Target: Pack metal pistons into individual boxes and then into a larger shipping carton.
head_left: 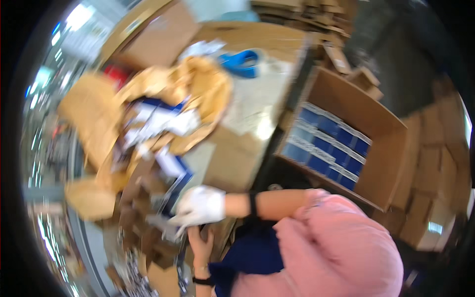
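A white glove covers my right hand point(200, 205), which reaches in from the right with its fingers bent and pressed together. A pale, blurred thing point(164, 222) juts out from its fingertips; its kind does not show. Just below, my bare left hand point(199, 246) has its thumb and fingers apart, the fingertips close to the glove. Whether they touch is too smeared to tell. Beyond the glove lies a blue and white box point(174, 167), partly hidden by the glove.
Crumpled brown paper point(210, 84) and white paper point(173, 121) cover much of the table. A blue tape-like loop point(242, 63) lies at the far side. To the right stands an open carton point(386, 171) holding rows of blue boxes point(321, 148). Stacked cartons point(428, 173) stand farther right.
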`<control>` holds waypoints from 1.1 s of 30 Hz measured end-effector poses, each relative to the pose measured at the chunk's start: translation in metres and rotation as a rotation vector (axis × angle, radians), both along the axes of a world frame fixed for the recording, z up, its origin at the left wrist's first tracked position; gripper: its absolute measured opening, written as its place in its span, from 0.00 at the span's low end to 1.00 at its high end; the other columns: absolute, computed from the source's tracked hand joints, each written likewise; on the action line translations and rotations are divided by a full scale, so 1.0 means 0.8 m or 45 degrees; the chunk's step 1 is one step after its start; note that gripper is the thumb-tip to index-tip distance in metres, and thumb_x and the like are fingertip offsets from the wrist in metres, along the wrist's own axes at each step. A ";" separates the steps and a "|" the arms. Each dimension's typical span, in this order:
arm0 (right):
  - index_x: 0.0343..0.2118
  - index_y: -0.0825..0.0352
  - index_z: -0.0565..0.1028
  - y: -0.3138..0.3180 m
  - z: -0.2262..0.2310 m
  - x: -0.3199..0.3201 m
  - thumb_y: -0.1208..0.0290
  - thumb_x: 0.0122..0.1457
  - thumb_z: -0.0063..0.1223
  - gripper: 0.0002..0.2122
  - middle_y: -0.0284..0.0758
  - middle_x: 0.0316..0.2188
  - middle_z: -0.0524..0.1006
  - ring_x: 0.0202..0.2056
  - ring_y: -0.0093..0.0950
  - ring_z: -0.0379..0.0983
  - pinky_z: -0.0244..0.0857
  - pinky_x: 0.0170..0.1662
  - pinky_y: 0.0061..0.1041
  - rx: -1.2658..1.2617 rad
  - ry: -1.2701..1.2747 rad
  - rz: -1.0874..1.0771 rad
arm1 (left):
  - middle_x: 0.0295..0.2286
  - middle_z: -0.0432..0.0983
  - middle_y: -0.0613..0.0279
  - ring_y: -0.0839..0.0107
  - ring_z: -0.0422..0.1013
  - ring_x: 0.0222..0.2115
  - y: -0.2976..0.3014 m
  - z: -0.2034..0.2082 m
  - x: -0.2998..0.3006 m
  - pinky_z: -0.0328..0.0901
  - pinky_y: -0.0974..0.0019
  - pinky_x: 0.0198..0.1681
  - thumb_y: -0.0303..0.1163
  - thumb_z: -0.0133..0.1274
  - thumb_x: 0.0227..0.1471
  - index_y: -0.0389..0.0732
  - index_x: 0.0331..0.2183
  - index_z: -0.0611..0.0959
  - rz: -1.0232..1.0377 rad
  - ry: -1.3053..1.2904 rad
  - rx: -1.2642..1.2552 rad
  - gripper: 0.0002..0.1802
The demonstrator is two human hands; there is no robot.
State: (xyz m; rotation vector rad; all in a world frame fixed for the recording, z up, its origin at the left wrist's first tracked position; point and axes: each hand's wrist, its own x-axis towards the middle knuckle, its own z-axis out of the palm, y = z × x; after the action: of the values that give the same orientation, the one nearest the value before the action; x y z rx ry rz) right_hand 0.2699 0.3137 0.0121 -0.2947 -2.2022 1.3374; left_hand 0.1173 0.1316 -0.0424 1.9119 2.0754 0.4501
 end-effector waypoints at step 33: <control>0.57 0.56 0.54 -0.008 -0.006 -0.012 0.59 0.38 0.62 0.41 0.46 0.48 0.60 0.52 0.43 0.57 0.49 0.53 0.47 0.989 -0.941 0.108 | 0.51 0.53 0.43 0.45 0.52 0.53 0.040 0.054 0.012 0.50 0.47 0.54 0.46 0.66 0.26 0.34 0.54 0.56 -0.050 0.178 0.265 0.56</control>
State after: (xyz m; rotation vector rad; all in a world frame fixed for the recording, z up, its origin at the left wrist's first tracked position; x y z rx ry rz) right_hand 0.2601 0.3071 0.0070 -0.4347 -3.1665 0.3097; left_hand 0.1266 0.1635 0.0010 2.1550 2.1467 0.5574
